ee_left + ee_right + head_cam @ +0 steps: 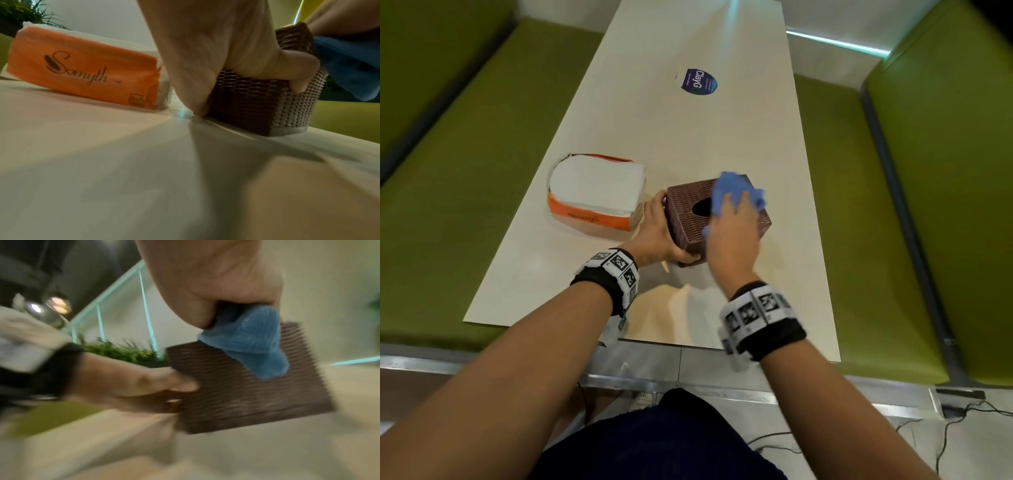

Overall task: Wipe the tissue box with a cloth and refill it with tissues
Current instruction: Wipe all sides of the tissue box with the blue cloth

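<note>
Green bench seats (493, 144) flank a long pale table (688, 137), and near its close end sits the brown woven tissue box (688, 209), its dark oval opening facing up and no tissue showing in it. On top of the box lies the blue cloth (726, 186), pressed down by the right hand (732, 236), whose fingers curl around the bunched fabric in the right wrist view; the blur there suggests a wiping stroke across the lid. The left hand (657, 233) braces the box from its left side, thumb hooked over the near corner and fingers wrapped along the wall, a firm holding grip. Just beside that hand, to the left, lies the orange tissue pack (594, 193), torn open on top with the white stack exposed. Farther up the table is a round purple sticker (697, 81). The wiping looks only partly done, since the side walls seem untouched by the cloth. The main risk is the light box skidding or tipping if the bracing hand loosens under a hard stroke. Cloth could also snag on the weave or slip into the opening, and a sliding box could nudge the pack.
</note>
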### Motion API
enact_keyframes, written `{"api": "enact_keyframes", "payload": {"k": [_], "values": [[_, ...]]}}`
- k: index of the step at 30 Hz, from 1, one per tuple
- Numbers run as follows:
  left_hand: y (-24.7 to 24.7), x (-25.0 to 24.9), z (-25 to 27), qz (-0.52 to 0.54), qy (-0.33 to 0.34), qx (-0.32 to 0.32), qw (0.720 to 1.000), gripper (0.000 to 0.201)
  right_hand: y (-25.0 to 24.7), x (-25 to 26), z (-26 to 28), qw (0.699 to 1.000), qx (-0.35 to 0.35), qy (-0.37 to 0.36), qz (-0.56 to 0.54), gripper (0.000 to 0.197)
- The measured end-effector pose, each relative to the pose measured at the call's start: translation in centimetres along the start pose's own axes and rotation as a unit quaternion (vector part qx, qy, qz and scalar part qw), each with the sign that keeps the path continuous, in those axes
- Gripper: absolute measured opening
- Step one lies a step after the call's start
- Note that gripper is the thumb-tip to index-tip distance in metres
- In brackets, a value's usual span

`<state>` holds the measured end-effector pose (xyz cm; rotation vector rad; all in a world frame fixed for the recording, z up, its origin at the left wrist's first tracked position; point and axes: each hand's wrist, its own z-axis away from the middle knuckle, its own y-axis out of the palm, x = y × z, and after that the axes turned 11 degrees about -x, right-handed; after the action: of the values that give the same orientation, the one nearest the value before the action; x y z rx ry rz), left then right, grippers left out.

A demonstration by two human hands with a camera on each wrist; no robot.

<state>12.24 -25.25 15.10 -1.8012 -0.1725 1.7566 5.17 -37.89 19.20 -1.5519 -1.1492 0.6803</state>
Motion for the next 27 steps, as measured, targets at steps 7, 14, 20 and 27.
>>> {"api": "enact_keyframes", "payload": {"k": [7, 14, 20, 27], "values": [[-0.1, 0.4, -0.1, 0.006, 0.0, 0.01, 1.0, 0.143, 0.2, -2.8, -1.9, 0.998, 0.011, -0.067, 0.017, 0.06], [0.1, 0.0, 0.4, -0.017, 0.02, -0.022, 0.999, 0.133, -2.9, -5.1, -4.1, 0.975, -0.038, 0.201, -0.085, 0.033], [-0.2, -0.6, 0.5, -0.009, 0.012, -0.001, 1.0, 0.135, -3.8, -6.1, -5.4, 0.959, 0.0, 0.249, -0.135, 0.037], [-0.3, -0.8, 0.7, -0.017, 0.003, 0.0, 1.0, 0.144, -1.2, -0.7, -0.3, 0.998, -0.017, 0.036, -0.057, 0.051]]}}
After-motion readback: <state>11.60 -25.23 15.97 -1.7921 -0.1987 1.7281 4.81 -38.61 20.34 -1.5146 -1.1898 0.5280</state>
